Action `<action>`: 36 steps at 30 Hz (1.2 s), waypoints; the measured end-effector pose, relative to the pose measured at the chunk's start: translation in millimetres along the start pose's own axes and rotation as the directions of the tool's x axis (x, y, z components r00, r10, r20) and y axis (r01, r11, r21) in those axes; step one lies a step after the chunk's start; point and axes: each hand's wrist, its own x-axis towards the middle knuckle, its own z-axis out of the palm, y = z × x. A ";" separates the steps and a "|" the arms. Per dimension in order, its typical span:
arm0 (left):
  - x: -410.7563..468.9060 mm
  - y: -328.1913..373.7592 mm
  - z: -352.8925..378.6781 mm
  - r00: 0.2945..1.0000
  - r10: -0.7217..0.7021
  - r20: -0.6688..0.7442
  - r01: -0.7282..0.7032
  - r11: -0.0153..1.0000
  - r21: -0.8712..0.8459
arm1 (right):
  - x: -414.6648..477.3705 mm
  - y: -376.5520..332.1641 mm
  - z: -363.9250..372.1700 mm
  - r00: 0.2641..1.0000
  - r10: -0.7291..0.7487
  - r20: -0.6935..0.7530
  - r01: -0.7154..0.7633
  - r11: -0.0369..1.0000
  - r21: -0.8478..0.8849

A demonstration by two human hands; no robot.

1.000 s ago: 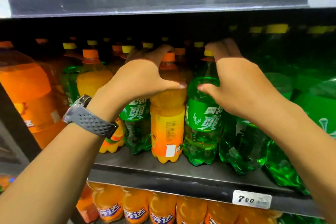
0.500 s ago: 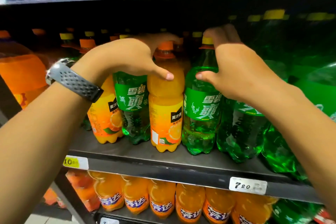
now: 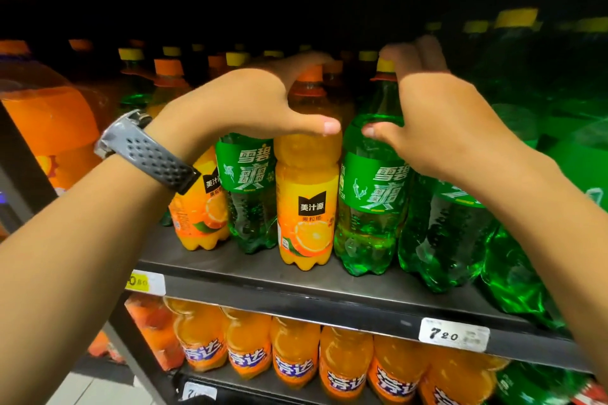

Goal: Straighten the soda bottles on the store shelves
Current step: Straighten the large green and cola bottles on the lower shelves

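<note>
The job looks partly done. The left hand (image 3: 250, 105) grips the orange juice bottle (image 3: 307, 207) from above, fingers curled over its neck and thumb laid across its shoulder. The bottle stands upright on the shelf (image 3: 296, 299) with its label facing squarely out. Just beside that thumb, the right hand (image 3: 441, 122) holds the green soda bottle (image 3: 371, 207) the same way, fingers reaching over the yellow cap and thumb on the shoulder. Its label is turned a little off to the side, so I'd say it needs more turning.

Under the left wrist, another green bottle (image 3: 250, 194) and a second orange bottle (image 3: 200, 207) sit slightly further back than the gripped pair. Below the right forearm, the large green bottles (image 3: 441, 233) seem to lean, though the wide lens may be exaggerating that. The front row looks uneven to me, so straightening remains on both sides of the hands.

Compared with a second ago, the orange bottle has been rotated. Its label then showed a side panel with a white patch, and now the logo and orange slice face front. Both hands keep the same holds on the same two bottles.
</note>
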 end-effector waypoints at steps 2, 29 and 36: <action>-0.4 0.4 2.4 0.999 0.024 -0.041 -0.025 0.999 -0.039 | 1.3 0.1 0.1 1.000 0.006 0.009 -0.006 1.000 -0.011; -83.2 -77.6 9.8 0.648 -0.326 -0.688 0.302 0.940 -0.162 | 14.8 -96.8 -3.8 0.919 -0.310 -0.244 0.330 0.943 0.045; -90.7 -106.1 35.1 0.661 -0.594 -0.459 0.380 0.792 -0.478 | 59.2 -129.0 5.0 0.948 -0.317 0.014 0.313 0.942 0.117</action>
